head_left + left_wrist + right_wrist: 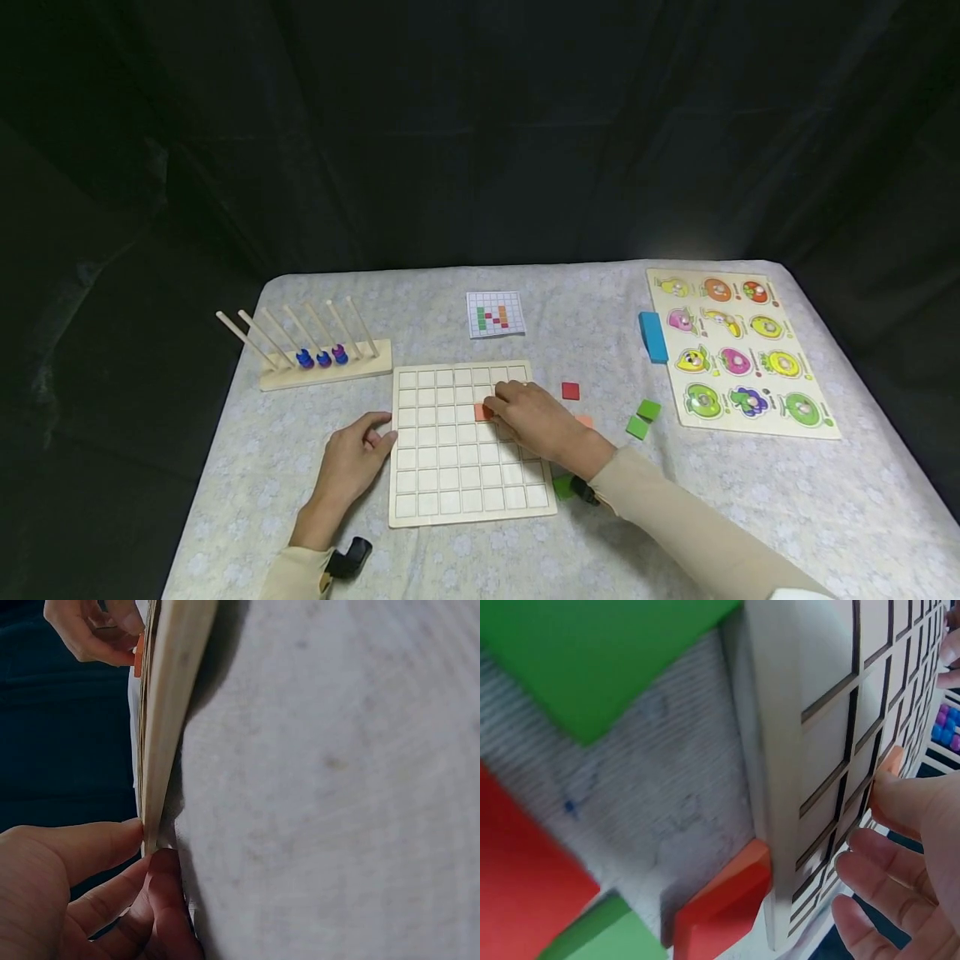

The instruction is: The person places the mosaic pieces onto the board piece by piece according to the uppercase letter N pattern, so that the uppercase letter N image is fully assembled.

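A pale wooden grid board (437, 457) lies on the cloth. My right hand (536, 421) is over its upper middle, with thumb and fingertips on an orange square tile (482, 412) in one of the cells. In the right wrist view the thumb meets the edge of that orange tile (892, 760), while the other fingers hang loosely curled. My left hand (352, 457) is at the board's left edge. Seen from the left wrist, thumb and fingertips pinch the board's rim (163, 742), the thumb on the upper face and the fingers below.
Right of the board lie a red tile (571, 391), an orange tile (584, 422) and green tiles (648, 409). A pattern card (497, 314) lies behind it. A peg stand with beads (367, 363) stands back left. At right are a fruit puzzle (708, 333) and blue block (653, 337).
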Tool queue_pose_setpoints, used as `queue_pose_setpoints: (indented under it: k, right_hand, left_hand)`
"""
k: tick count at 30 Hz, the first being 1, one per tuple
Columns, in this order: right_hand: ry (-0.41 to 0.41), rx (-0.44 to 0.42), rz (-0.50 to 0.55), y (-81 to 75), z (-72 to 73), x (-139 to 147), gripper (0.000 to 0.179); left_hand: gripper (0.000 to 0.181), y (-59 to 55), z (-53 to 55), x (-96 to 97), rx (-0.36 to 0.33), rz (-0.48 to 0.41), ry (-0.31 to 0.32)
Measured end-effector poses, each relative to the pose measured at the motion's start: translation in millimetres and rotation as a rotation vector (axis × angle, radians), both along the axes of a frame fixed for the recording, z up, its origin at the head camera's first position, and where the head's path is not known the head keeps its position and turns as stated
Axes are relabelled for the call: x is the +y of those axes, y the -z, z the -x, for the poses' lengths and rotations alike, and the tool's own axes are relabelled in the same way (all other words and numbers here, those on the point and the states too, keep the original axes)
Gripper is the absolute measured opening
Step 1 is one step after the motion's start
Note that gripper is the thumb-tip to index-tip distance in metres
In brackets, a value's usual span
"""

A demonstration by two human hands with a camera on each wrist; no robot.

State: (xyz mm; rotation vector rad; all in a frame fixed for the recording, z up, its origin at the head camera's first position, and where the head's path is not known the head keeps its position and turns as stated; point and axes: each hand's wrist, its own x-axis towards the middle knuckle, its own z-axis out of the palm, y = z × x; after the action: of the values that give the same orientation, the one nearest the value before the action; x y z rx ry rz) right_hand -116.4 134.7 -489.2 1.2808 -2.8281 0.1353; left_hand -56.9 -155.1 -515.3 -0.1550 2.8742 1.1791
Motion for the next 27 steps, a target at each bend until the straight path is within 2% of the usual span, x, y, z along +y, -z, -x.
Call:
queue_pose_setpoints:
  k: [6, 11, 14, 19, 23, 27]
  right_hand:
    - [0.002, -0.017, -0.001, -3.3, -0.2, 4.2, 0.029]
    - [-0.001, -0.037, 0.029, -0.6, -1.0, 5.2, 0.040]
    - [-0.010, -0.062, 0.013, -0.3, -2.7, 4.4, 0.045]
    - [-0.028, -0.068, -0.008, 2.0, -5.8, 4.0, 0.041]
    - [-0.033, -0.039, 0.009, 4.4, -6.9, 4.9, 0.034]
    - [-0.022, -0.052, 0.035, 3.4, -7.0, 7.6, 0.033]
  left_hand:
    - [0.032, -0.5, 0.4, -0.1, -0.002, -0.006, -0.001]
    - [0.032, 0.0, 0.0, 0.0, -0.010, -0.011, -0.004]
    - [0.032, 0.1, 0.2, 0.3, -0.008, -0.011, -0.004]
    - [0.032, 0.5, 0.2, 1.1, -0.011, -0.011, -0.002]
    - [0.032, 1.2, -0.1, 1.1, -0.012, -0.009, -0.003]
    - [0.032, 1.9, -0.5, 1.1, -0.007, -0.011, -0.003]
